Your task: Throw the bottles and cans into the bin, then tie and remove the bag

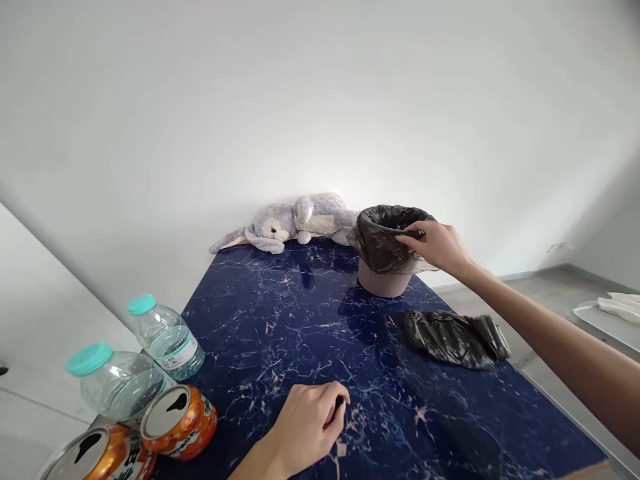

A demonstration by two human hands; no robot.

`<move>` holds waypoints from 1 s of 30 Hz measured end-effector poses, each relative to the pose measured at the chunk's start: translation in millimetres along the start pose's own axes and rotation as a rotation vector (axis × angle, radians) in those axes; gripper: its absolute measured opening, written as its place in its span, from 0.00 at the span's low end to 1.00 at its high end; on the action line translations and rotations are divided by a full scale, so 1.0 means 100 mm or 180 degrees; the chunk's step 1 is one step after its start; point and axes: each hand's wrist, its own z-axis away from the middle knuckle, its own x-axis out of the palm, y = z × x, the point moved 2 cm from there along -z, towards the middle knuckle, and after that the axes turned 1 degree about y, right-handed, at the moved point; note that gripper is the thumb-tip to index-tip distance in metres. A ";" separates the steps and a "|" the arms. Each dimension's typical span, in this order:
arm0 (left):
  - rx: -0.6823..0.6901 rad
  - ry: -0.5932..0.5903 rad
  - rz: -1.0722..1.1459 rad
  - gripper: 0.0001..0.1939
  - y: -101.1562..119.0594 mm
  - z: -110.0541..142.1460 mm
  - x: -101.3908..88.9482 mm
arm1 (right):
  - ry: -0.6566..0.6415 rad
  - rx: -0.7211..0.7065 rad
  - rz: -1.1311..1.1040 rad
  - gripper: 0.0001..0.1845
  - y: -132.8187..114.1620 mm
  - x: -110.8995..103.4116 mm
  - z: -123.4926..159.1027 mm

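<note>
A small pinkish trash can (383, 283) stands at the far right of the table, lined with a black garbage bag (379, 245) folded over its rim. My right hand (441, 245) is closed on the near right side of that rim, thumb outside, pinching bag and edge together. Below it on the tabletop lies a crumpled black plastic bag (456, 339), which the hand does not touch. My left hand (311, 423) rests at the front middle with curled fingers and nothing visible in them. The nearest item to it is an orange drink can (193, 427), opened and upright.
On the left stand two clear bottles (173, 337) with turquoise caps and a second orange can (113, 460). A grey plush rabbit (285, 223) lies along the wall at the back. The blue marbled table (280, 313) drops off at its right edge.
</note>
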 end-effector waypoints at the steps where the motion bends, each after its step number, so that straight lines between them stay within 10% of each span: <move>1: -0.0010 -0.0001 0.0006 0.09 0.00 0.00 0.01 | -0.0006 -0.0003 -0.0027 0.24 0.00 0.00 0.00; 11: 0.0042 0.0032 -0.0051 0.08 0.00 0.02 0.02 | -0.0140 -0.0159 -0.0398 0.23 -0.20 -0.04 0.11; 23: 0.0133 0.0351 -0.0070 0.08 0.03 0.09 0.05 | -0.0880 -0.1147 -0.1192 0.15 -1.26 -0.33 0.63; 30: 0.0170 0.0582 -0.0136 0.07 0.04 0.12 0.07 | -0.1317 -0.1343 -0.1317 0.14 -1.44 -0.54 0.83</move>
